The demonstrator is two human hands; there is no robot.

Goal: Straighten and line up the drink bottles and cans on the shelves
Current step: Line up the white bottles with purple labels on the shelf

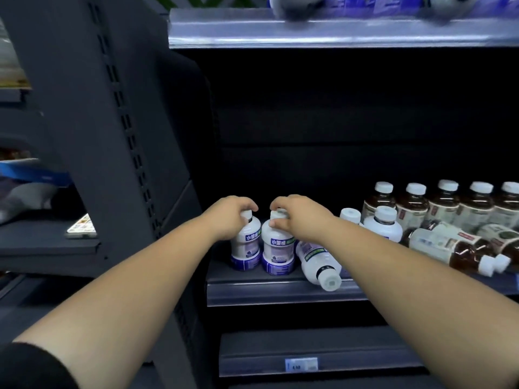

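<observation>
Head view shows both bare arms reaching into the dark metal shelf (280,293). The left hand (230,217) has its fingers curled over the cap of a small white plastic bottle with a purple label (247,247), which stands upright at the far left of the shelf, near the front edge. The right hand (297,217) grips in the same way the cap and neck of a second white bottle (276,255), upright and just beside the first one, the two bodies touching or almost touching. I judge that these two are being set side by side as the beginning of a row, so the task is at an early stage. Much is left on this shelf. A fallen white bottle (318,262) lies on its side under the right forearm, its cap pointing to the front edge. Two more white bottles (383,224) stand behind it, not in line with the first pair. Farther right, a row of brown tea bottles with white caps (443,206) stands upright at the back, but at least two fallen brown bottles (449,248) lie in front of them.
</observation>
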